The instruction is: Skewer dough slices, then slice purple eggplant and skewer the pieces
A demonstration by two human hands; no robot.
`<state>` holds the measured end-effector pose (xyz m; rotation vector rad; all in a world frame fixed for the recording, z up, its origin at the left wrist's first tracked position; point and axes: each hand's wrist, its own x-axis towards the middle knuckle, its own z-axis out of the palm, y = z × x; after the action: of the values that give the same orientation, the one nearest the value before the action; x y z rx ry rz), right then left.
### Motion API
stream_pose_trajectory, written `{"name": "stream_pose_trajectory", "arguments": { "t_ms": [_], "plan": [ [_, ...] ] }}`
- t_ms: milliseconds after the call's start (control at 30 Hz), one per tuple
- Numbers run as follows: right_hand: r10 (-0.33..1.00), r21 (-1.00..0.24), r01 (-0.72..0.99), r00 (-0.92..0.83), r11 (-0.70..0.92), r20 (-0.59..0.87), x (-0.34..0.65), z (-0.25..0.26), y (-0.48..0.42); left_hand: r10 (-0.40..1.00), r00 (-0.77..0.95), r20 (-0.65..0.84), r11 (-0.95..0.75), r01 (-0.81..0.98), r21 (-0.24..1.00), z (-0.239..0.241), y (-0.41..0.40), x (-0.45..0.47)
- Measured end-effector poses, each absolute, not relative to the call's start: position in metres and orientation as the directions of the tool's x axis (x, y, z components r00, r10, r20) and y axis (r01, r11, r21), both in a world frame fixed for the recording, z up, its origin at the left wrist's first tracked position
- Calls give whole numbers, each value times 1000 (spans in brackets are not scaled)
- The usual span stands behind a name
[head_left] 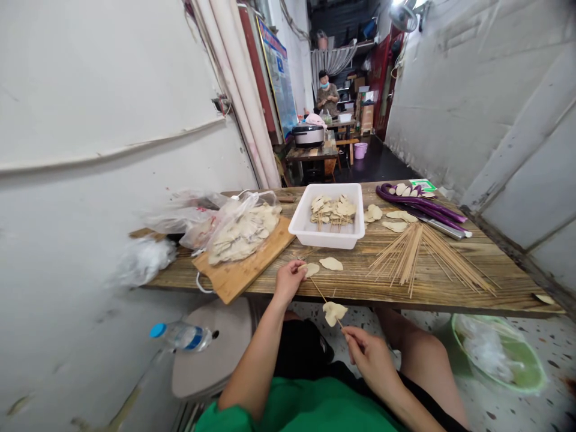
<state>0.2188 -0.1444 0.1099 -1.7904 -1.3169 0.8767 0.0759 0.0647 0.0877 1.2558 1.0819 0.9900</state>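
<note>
Head view, seated at the counter (351,289). Your left hand (290,283) had its fingers closed in a pinch on the outer end of a pale slice (310,270), just at the counter's near edge. That grip left the slice's other end free, probably so the point could get in without meeting a fingertip.

Your right hand (371,354) gripped the lower end of a thin skewer (319,290), fingers shut around it, low over your lap. The stick slanted up toward the held slice; whether its tip had pierced it, I could not tell. A threaded piece (334,312) sat partway down, close to your right fingers, seemingly pushed there to leave bare wood above. One layer or several: unclear.

A loose slice (331,264) lay flat just beside your left hand, within easy reach. Beyond it stood a white tub (326,239) holding loaded skewers (333,211), central, likely to keep finished ones together. To your left, a bag of slices (247,231) rested on a cutting board (270,255), apparently the main supply. To your right, bare sticks (410,258) fanned out, perhaps for easy single picking. Behind those: purple eggplants (427,209) and a knife (443,228), clear of your arms.
</note>
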Motion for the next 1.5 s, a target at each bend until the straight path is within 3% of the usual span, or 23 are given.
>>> {"name": "stream_pose_trajectory", "arguments": {
  "t_ms": [900,1233,1500],
  "plan": [
    [966,-884,420,233,-206,-115,212,93,-128,981,185,-56,55,12,998,91,60,79],
    [968,-878,463,253,-120,1,209,94,-137,971,118,-208,222,-126,967,96,61,83],
    [970,-854,514,237,-81,51,212,96,-144,920,182,-348,385,-246,889,102,60,87]
  ]
}}
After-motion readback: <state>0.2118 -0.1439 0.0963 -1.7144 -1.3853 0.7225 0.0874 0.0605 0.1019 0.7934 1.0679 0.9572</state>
